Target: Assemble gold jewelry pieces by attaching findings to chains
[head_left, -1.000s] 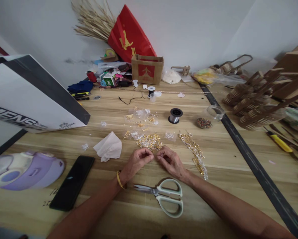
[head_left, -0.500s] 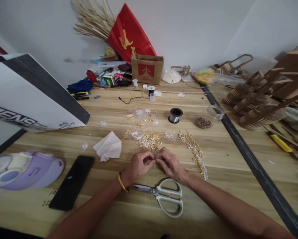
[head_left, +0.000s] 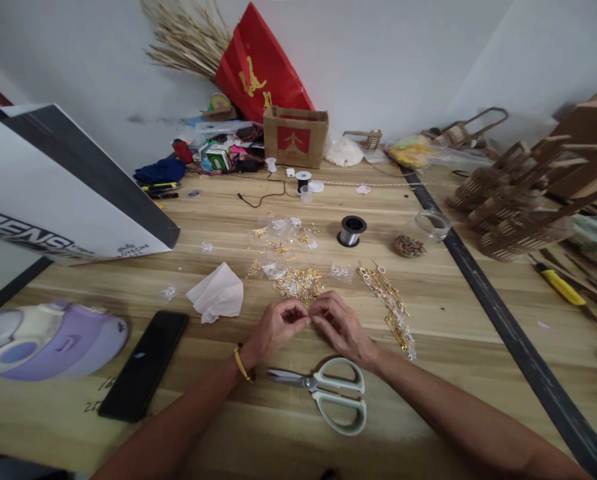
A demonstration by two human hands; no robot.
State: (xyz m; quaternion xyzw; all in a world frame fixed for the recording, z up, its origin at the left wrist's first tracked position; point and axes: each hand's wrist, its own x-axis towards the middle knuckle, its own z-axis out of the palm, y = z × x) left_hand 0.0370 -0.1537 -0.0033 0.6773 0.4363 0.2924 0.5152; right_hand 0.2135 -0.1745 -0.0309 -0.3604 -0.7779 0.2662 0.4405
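My left hand [head_left: 274, 328] and my right hand [head_left: 341, 327] rest side by side on the wooden table [head_left: 428, 373], fingertips meeting in a pinch around something tiny that I cannot make out. A yellow band circles my left wrist. Just beyond my fingers lies a heap of small gold and silver findings [head_left: 298, 283]. To the right of it runs a row of gold chain pieces [head_left: 391, 310]. Pale green scissors [head_left: 328, 392] lie shut on the table right behind my wrists.
A crumpled tissue [head_left: 217, 294], a black phone [head_left: 146, 364] and a purple-white device [head_left: 48, 340] lie left. A wire spool [head_left: 351, 231], a bead dish [head_left: 409, 247] and a glass jar [head_left: 431, 224] sit farther back. Bags and clutter line the wall; wooden baskets [head_left: 523, 200] stand right.
My fingertips came together from slightly apart and now touch in a pinch. Both hands stayed in the same spot; the view shifted very slightly.
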